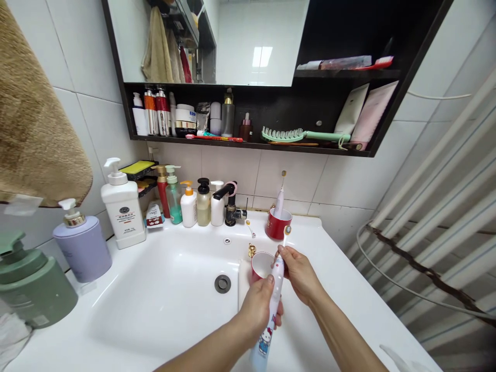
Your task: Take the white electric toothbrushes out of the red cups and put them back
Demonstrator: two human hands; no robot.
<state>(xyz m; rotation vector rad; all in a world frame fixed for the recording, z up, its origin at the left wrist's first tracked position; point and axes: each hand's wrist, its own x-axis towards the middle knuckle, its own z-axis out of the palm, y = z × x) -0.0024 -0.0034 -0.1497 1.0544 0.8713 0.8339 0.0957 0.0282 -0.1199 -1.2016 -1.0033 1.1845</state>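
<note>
My left hand (pixel 259 310) is wrapped round the body of a white electric toothbrush (pixel 273 294) with a cartoon sticker near its base. The brush points up and away from me over the white sink (pixel 163 299). My right hand (pixel 300 274) pinches the neck of the toothbrush just below its small head (pixel 287 230). Right behind my hands stands a red cup (pixel 260 264) with a white inside, on the sink's rim. A second red cup (pixel 277 223) further back holds another electric toothbrush (pixel 279 199).
Pump bottles (pixel 123 204) and smaller bottles line the sink's back and left edge beside a black tap (pixel 228 199). A dark shelf (pixel 248 142) above carries cosmetics and a green comb. A brown towel (pixel 34 119) hangs left. White rails (pixel 437 206) run on the right.
</note>
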